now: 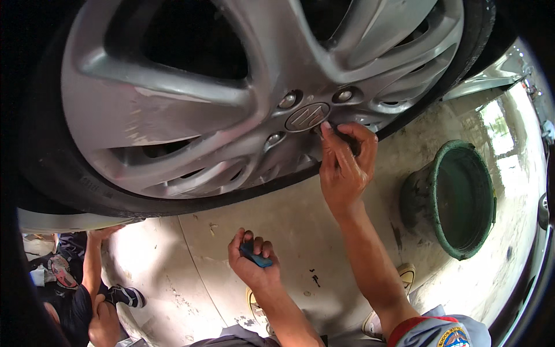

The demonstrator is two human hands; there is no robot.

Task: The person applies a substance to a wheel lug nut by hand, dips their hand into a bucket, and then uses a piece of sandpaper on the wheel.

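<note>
A grey alloy wheel (191, 107) with a black tyre (69, 194) spans the upper part of the view, above a pale, stained floor (324, 254). At lower left is a co-worker (78, 315) in dark clothing, one arm raised toward the car. A dark green bucket (419, 194) stands on the floor to the right. The person's right grip (350, 165) has bent fingers at the wheel's centre cap (307, 117); whether it grasps anything I cannot tell. Below the wheel, the left grip (253, 270) is curled around a small blue piece (254, 255).
</note>
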